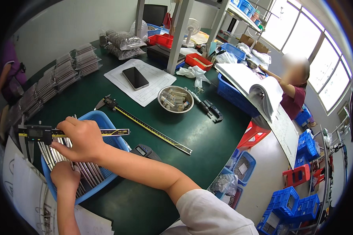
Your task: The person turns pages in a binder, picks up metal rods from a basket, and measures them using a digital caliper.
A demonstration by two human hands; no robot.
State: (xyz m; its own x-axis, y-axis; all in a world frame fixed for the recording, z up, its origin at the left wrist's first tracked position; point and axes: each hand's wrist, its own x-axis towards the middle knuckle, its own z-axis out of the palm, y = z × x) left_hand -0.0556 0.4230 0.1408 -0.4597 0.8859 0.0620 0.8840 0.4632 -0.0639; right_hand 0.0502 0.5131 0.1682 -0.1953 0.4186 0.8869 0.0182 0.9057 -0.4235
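Two hands are at work over a blue basket [113,122] of thin metal rods [91,172] at about eight o'clock on the green table [192,129]. A digital caliper [39,133] is gripped by the right hand [82,139], which is closed around its yellow-marked beam, with the display end out toward nine o'clock. The left hand [64,176] rests curled on the rods just below; whether a single rod is pinched in it cannot be told.

The step in hand appears to be measuring: a rod is being brought to the caliper (or the caliper to a rod). The next move would seem to call for one rod to be isolated from the pile and seated squarely between the measuring faces, without the neighbouring rods being dragged along.

Counted: three calipers in all, the one held, a long one [145,126] lying diagonally at the table's centre, and a dark one [211,110] toward two o'clock. One phone [135,78] lies on one printed sheet [157,84] at twelve o'clock, and one metal bowl [175,99] of small parts sits just beside it. One basket is seen under the hands; the rods are too many and too overlapped to be counted. Stacks of bagged parts [66,72] line the ten o'clock edge.
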